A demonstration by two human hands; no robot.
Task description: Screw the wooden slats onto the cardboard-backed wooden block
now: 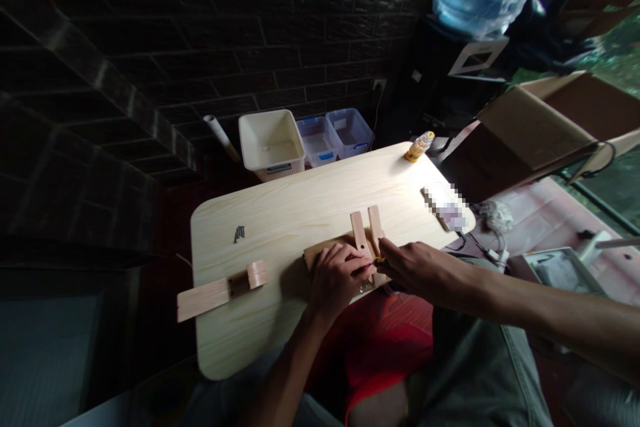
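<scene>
My right hand (407, 263) is closed around a screwdriver (381, 260) with a yellow and dark handle. The tool points left toward the fingertips of my left hand (343, 273), which presses and grips a wooden piece (315, 253) near the table's front edge. Whatever sits between the left fingertips is too small to make out. Two narrow wooden slats (358, 230) stick out beyond my hands, the nearer one with a dark hole. To the left lies a long wooden slat (204, 300) with a short wooden block (257, 274) at its end. Several dark screws (239, 233) are piled behind it.
A clear bottle-shaped container with yellow parts (420, 146) stands at the table's (290, 193) far right corner, near a blurred flat device (447, 205). Behind are a cream tub (273, 140) and clear bins (350, 130). A cardboard box (540, 123) is at right.
</scene>
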